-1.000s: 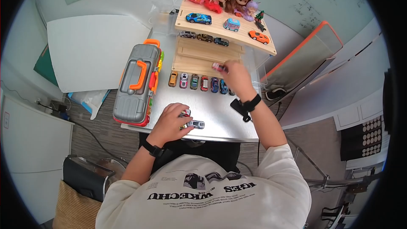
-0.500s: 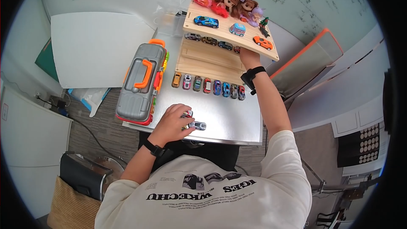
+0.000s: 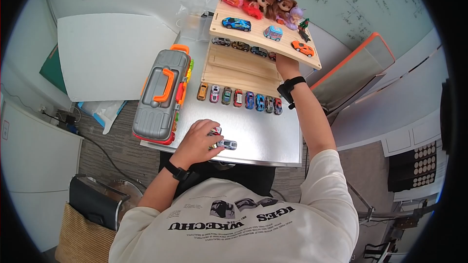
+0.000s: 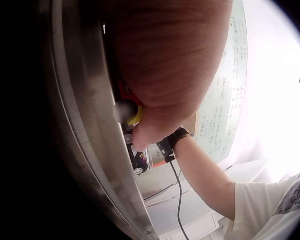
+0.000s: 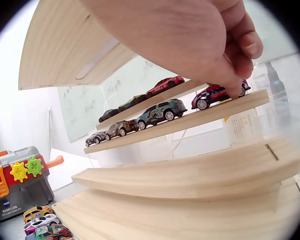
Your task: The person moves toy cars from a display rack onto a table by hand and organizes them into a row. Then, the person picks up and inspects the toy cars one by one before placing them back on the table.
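Observation:
Under the overhanging top board (image 3: 258, 39), my right hand (image 5: 190, 40) pinches a dark blue and red toy car (image 5: 215, 95) at the right end of a wooden shelf step. In the head view the board hides most of that hand. My left hand (image 3: 196, 141) rests low over the table near its front edge, fingers curled round several small toy cars. A silver toy car (image 3: 227, 144) sits at its thumb, and a red and white one (image 3: 215, 131) shows by the fingers. In the left wrist view the thumb (image 4: 145, 135) lies against a car.
Toy cars (image 3: 238, 98) stand in a row before the wooden rack. More cars (image 5: 162, 112) line its steps. Dolls (image 3: 263, 2), a blue car (image 3: 237, 24), a small bus (image 3: 273, 33) and an orange car (image 3: 302, 48) occupy the top. A grey toolbox (image 3: 161, 97) stands left.
My right hand has carried the toy car from before the rack up under the top board, onto the step's right end. It is still since half a second ago. My left hand stays in place.

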`<state>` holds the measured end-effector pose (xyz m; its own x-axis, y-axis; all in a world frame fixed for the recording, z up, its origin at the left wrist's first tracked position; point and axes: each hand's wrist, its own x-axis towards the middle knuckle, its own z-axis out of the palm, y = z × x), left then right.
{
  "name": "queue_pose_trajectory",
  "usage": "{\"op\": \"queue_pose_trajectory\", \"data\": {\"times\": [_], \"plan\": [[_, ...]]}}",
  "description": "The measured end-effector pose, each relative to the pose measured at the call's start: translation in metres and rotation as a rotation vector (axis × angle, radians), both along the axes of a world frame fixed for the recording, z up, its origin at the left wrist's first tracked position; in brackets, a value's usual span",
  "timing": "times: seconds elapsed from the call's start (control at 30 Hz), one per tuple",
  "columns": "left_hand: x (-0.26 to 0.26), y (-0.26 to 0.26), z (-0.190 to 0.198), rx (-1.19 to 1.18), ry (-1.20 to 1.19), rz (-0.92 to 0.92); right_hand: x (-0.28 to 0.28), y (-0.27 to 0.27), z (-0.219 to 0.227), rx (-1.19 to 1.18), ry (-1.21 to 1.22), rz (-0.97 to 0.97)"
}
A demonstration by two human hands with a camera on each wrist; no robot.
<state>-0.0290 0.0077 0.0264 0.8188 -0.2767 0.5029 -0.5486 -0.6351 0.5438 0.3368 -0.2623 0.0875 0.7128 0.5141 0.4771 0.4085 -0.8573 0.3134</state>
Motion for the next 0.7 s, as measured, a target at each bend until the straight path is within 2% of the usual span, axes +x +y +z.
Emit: {"op": "queue_pose_trajectory", "data": {"times": [0.13,0.2,0.23,0.27,0.3,0.33,0.37,0.4,0.43,0.47,0.57,0.7], "plan": [[0.000,0.000,0.001,0.003,0.003,-0.003,-0.041,0.017,0.023,0.060,0.132,-0.104],[0.001,0.000,0.001,0.004,0.007,-0.006,-0.083,0.033,0.038,0.186,0.321,-0.101],[0.001,-0.001,0.000,0.008,-0.004,0.003,-0.100,0.031,0.022,0.221,0.240,0.049],[0.001,-0.001,-0.001,0.012,-0.013,0.013,-0.122,0.034,0.022,0.161,0.421,0.103],[0.002,-0.001,-0.001,0.011,-0.011,0.011,-0.162,0.044,0.036,0.294,0.706,0.131],[0.002,-0.001,-0.001,0.013,-0.017,0.023,-0.178,0.042,0.027,0.249,0.938,0.313],[0.002,-0.002,-0.001,0.015,-0.023,0.033,-0.202,0.040,0.013,0.262,0.980,0.478],[0.003,-0.002,-0.001,0.015,-0.020,0.028,-0.223,0.041,0.004,0.263,1.033,0.562],[0.003,-0.003,-0.001,0.019,-0.024,0.047,-0.247,0.045,0.007,0.233,1.113,0.492],[0.003,-0.003,-0.001,0.023,-0.028,0.066,-0.260,0.045,-0.005,0.186,1.041,0.530],[0.004,-0.004,-0.005,0.037,-0.018,0.079,-0.285,0.047,-0.019,0.285,0.962,0.523],[0.004,-0.004,-0.001,0.041,-0.014,0.072,-0.279,0.041,-0.028,0.288,0.824,0.468]]}}
